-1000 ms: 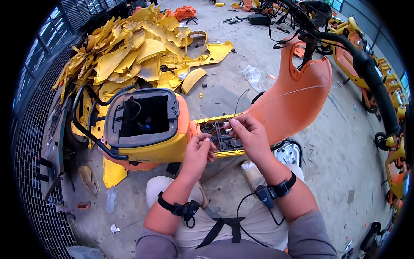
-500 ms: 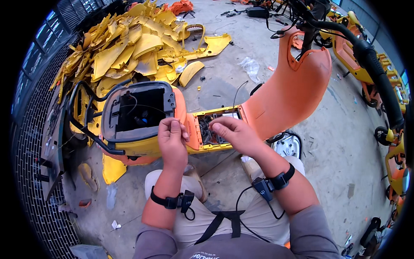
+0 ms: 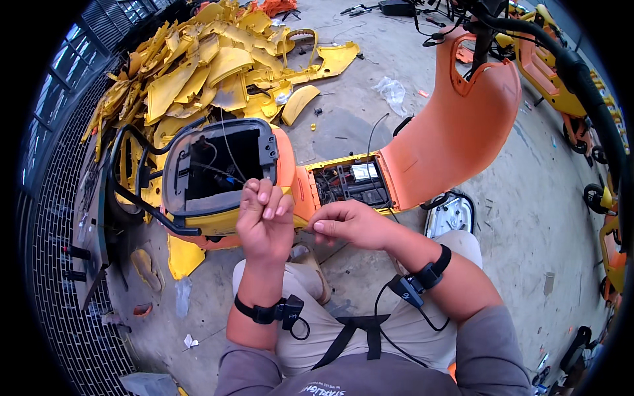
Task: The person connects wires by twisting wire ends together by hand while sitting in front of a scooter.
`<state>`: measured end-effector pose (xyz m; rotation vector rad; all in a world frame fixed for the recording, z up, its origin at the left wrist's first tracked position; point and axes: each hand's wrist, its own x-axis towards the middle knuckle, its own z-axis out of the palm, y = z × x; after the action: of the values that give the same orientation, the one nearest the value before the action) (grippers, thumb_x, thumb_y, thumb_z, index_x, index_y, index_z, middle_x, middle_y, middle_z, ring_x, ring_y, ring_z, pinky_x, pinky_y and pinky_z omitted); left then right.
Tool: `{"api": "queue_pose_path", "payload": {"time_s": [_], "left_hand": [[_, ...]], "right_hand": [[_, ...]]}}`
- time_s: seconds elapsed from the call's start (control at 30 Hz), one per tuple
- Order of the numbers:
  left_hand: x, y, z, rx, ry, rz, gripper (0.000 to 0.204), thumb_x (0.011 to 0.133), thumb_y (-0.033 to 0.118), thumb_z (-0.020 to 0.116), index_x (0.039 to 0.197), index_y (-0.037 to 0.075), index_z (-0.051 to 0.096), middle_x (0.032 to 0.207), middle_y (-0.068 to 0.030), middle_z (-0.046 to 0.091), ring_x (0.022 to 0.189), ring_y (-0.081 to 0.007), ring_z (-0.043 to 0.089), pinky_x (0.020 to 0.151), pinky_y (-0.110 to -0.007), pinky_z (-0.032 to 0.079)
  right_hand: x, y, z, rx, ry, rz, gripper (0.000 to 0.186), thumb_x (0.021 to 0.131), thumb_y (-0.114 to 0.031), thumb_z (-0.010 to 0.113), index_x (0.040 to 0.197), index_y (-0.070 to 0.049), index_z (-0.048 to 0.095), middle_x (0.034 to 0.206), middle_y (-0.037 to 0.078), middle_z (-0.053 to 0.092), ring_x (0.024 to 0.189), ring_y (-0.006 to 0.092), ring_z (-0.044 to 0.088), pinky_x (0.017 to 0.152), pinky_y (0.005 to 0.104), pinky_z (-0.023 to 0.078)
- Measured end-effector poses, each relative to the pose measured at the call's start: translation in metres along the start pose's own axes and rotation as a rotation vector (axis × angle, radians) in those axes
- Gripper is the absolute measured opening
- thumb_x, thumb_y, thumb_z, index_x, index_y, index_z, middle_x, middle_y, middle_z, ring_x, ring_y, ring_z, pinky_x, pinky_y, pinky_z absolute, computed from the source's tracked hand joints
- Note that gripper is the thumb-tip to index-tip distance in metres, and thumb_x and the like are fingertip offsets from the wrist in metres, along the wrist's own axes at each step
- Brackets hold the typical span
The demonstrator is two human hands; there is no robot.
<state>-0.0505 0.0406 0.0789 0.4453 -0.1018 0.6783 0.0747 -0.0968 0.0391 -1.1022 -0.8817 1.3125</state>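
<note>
My left hand (image 3: 265, 221) is raised in front of the scooter's open seat box (image 3: 267, 142), thumb and fingers pinched on a thin grey cable (image 3: 232, 153). The cable arcs up from the fingertips over the dark box opening. To its right, my right hand (image 3: 350, 226) is closed, thumb against the bent fingers, just on the near side of the footboard compartment (image 3: 330, 188). Whatever its fingertips hold is hidden or too small to make out. Inside that uncovered compartment lie dark wiring and a silver module (image 3: 364, 172). A second thin cable (image 3: 371, 142) sticks up out of it.
Yellow body panels (image 3: 228, 66) are heaped at the far left. An orange front shield (image 3: 456, 132) rises on the right, under a black handlebar (image 3: 581, 79). A silver part (image 3: 450, 216) lies by my knee. More yellow scooters (image 3: 555, 82) line the right side.
My left hand has turned, its fingers now facing up with the cable rising from them. The right hand has come lower and closer to me, uncovering the compartment. The view has shifted slightly.
</note>
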Motion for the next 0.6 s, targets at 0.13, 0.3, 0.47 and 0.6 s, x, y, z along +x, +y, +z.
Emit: {"api": "queue_pose_path", "payload": {"time_s": [0.13, 0.3, 0.47, 0.6], "left_hand": [[-0.004, 0.013, 0.019, -0.038, -0.126, 0.078, 0.005, 0.101, 0.010, 0.044, 0.100, 0.005, 0.047, 0.080, -0.0019, 0.043, 0.063, -0.0095, 0.042, 0.063, -0.025, 0.039], [-0.001, 0.028, 0.015, -0.092, -0.164, 0.145, 0.006, 0.101, 0.009, 0.044, 0.098, 0.005, 0.047, 0.079, -0.0028, 0.042, 0.061, -0.0109, 0.042, 0.063, -0.026, 0.039], [-0.001, 0.030, 0.015, -0.095, -0.192, 0.135, 0.007, 0.101, 0.009, 0.042, 0.096, 0.006, 0.047, 0.078, -0.0026, 0.042, 0.060, -0.0108, 0.042, 0.066, -0.028, 0.039], [0.000, 0.023, 0.014, 0.014, -0.225, 0.146, 0.007, 0.101, 0.011, 0.043, 0.099, 0.007, 0.048, 0.081, -0.0022, 0.044, 0.066, -0.0119, 0.046, 0.073, -0.030, 0.041]], "right_hand": [[-0.010, -0.022, -0.004, -0.196, -0.010, 0.020, 0.025, 0.098, -0.022, 0.054, 0.106, -0.001, 0.064, 0.085, 0.002, 0.065, 0.079, 0.0086, 0.060, 0.072, 0.0258, 0.050], [-0.015, -0.035, -0.016, -0.414, -0.078, 0.025, 0.024, 0.097, -0.021, 0.055, 0.110, -0.003, 0.065, 0.085, 0.002, 0.066, 0.076, 0.0098, 0.059, 0.072, 0.0277, 0.049], [-0.018, -0.037, -0.027, -0.544, -0.186, 0.109, 0.024, 0.095, -0.020, 0.057, 0.109, -0.003, 0.067, 0.086, 0.003, 0.067, 0.074, 0.0102, 0.059, 0.070, 0.0282, 0.049], [-0.015, -0.027, -0.025, -0.514, 0.232, 0.031, 0.022, 0.096, -0.021, 0.058, 0.107, -0.005, 0.067, 0.079, 0.000, 0.061, 0.067, 0.0087, 0.054, 0.062, 0.0253, 0.047]]}}
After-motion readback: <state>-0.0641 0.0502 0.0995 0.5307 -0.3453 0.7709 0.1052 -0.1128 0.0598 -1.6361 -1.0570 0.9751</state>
